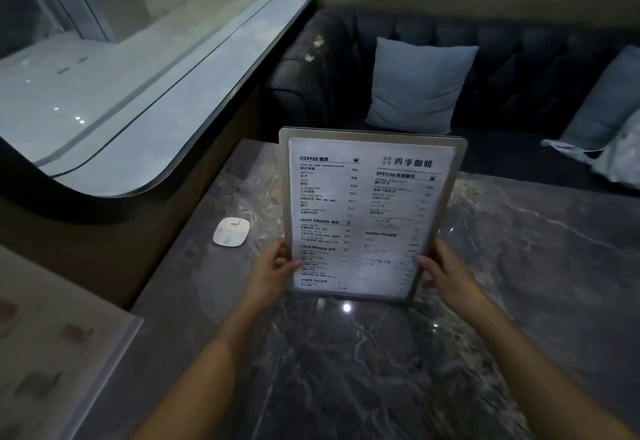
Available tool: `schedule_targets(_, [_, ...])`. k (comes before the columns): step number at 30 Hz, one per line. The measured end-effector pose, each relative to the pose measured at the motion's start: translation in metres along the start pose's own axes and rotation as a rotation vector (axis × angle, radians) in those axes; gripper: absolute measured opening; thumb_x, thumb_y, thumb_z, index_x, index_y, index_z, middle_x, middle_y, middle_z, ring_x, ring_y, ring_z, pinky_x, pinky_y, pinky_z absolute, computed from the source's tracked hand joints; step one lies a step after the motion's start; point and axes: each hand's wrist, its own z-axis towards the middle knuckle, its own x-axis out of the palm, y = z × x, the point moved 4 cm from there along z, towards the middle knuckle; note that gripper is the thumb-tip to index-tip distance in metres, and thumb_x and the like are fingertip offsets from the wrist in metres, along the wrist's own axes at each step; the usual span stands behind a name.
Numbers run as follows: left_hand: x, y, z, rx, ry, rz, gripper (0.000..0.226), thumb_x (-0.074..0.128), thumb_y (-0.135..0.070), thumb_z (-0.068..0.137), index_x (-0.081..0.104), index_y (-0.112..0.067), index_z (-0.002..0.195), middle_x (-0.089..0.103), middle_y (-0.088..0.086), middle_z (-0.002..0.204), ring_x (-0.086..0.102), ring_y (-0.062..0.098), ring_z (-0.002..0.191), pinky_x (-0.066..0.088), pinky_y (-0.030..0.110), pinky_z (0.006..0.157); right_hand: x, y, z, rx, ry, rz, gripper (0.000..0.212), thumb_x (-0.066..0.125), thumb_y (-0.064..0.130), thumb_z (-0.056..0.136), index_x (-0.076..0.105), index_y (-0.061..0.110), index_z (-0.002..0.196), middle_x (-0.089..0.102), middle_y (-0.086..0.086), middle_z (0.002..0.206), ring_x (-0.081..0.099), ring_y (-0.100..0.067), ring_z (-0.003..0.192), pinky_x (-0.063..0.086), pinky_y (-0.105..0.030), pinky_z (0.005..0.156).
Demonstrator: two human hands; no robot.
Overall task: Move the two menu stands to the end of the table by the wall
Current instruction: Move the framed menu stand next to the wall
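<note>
A clear acrylic menu stand (367, 211) with a white printed drinks menu stands upright near the middle of the dark marble table (519, 266). My left hand (277, 266) grips its lower left edge and my right hand (446, 269) grips its lower right edge. Whether its base touches the table is hard to tell. A second menu stand (59, 353) with faint reddish pictures is at the bottom left corner of the view, close to me and beside the wall under the window.
A small white rounded device (231, 231) lies on the table near its left edge. A window with a dark sill (214, 100) runs along the left. A dark tufted sofa (519, 68) with pale blue cushions (419, 86) stands beyond the table's far edge.
</note>
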Motion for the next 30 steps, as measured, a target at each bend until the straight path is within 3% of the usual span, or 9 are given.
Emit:
schedule_targets(5, [0.005,0.003,0.000,0.041,-0.029,-0.019,0.036,0.049,0.003,0.087,0.051,-0.032,0.078,0.063,-0.002,0.093,0.063,0.017,0.093,0.055,0.034,0.072,0.003,-0.002,0.003,0.007,0.018,0.097,0.028,0.046,0.006,0.090,0.044,0.025,0.111,0.057,-0.002,0.111,0.057,-0.020,0.101,0.053,-0.023,0.064])
schedule_targets(9, [0.004,0.007,-0.005,0.080,-0.053,0.037,0.032,0.051,0.000,0.087,0.052,-0.032,0.081,0.063,-0.001,0.091,0.065,0.008,0.084,0.056,0.027,0.068,0.003,-0.004,0.008,-0.013,0.012,0.092,0.033,0.044,0.004,0.090,0.044,0.029,0.111,0.057,0.009,0.104,0.056,-0.017,0.101,0.054,-0.020,0.062])
schedule_targets(12, [-0.003,0.012,-0.011,0.077,-0.068,0.028,0.033,0.052,-0.001,0.087,0.053,-0.033,0.081,0.063,-0.007,0.082,0.065,0.004,0.074,0.053,0.018,0.061,0.007,-0.001,0.015,-0.028,0.056,0.088,0.032,0.044,0.004,0.090,0.047,0.031,0.106,0.058,0.012,0.104,0.057,-0.017,0.103,0.057,-0.027,0.066])
schedule_targets(16, [-0.026,0.017,-0.019,0.022,-0.122,0.056,0.026,0.055,-0.011,0.088,0.054,-0.036,0.084,0.066,-0.007,0.087,0.065,0.009,0.078,0.055,0.031,0.067,0.019,0.020,0.029,-0.125,0.074,-0.019,0.031,0.048,0.006,0.089,0.049,0.033,0.104,0.059,0.007,0.108,0.057,-0.017,0.104,0.051,-0.030,0.079])
schedule_targets(19, [-0.048,0.018,-0.028,0.011,-0.215,0.045,0.023,0.054,-0.012,0.088,0.054,-0.035,0.085,0.065,-0.006,0.091,0.065,0.012,0.081,0.057,0.038,0.072,0.040,0.049,0.041,-0.204,0.157,-0.064,0.041,0.048,0.008,0.088,0.048,0.048,0.099,0.057,0.014,0.105,0.056,-0.013,0.103,0.049,-0.032,0.079])
schedule_targets(21, [-0.064,0.017,-0.035,0.022,-0.288,-0.013,0.028,0.052,-0.012,0.089,0.056,-0.039,0.087,0.066,-0.009,0.096,0.066,0.009,0.086,0.057,0.036,0.073,0.058,0.070,0.053,-0.265,0.207,-0.102,0.037,0.048,0.008,0.088,0.049,0.042,0.102,0.055,0.016,0.105,0.055,-0.014,0.104,0.050,-0.035,0.079])
schedule_targets(24, [-0.088,0.016,-0.046,0.041,-0.382,-0.076,0.034,0.050,-0.012,0.090,0.056,-0.046,0.089,0.066,-0.016,0.097,0.064,0.000,0.090,0.056,0.022,0.069,0.088,0.104,0.072,-0.353,0.256,-0.151,0.032,0.047,0.008,0.088,0.048,0.036,0.103,0.055,0.020,0.103,0.054,-0.005,0.097,0.046,-0.025,0.077])
schedule_targets(28, [-0.116,0.021,-0.057,0.017,-0.557,-0.054,0.028,0.048,-0.017,0.092,0.054,-0.044,0.095,0.066,-0.024,0.094,0.062,-0.003,0.089,0.053,0.015,0.071,0.134,0.141,0.103,-0.421,0.344,-0.154,0.029,0.045,0.007,0.090,0.049,0.019,0.117,0.057,0.000,0.117,0.050,-0.017,0.110,0.045,-0.036,0.090])
schedule_targets(30, [-0.129,0.027,-0.059,-0.003,-0.686,-0.029,0.019,0.049,-0.018,0.092,0.054,-0.036,0.098,0.066,-0.016,0.093,0.061,0.007,0.091,0.053,0.019,0.076,0.159,0.158,0.116,-0.399,0.420,-0.079,0.028,0.041,0.004,0.091,0.049,0.014,0.116,0.058,-0.007,0.116,0.051,-0.024,0.111,0.046,-0.037,0.090])
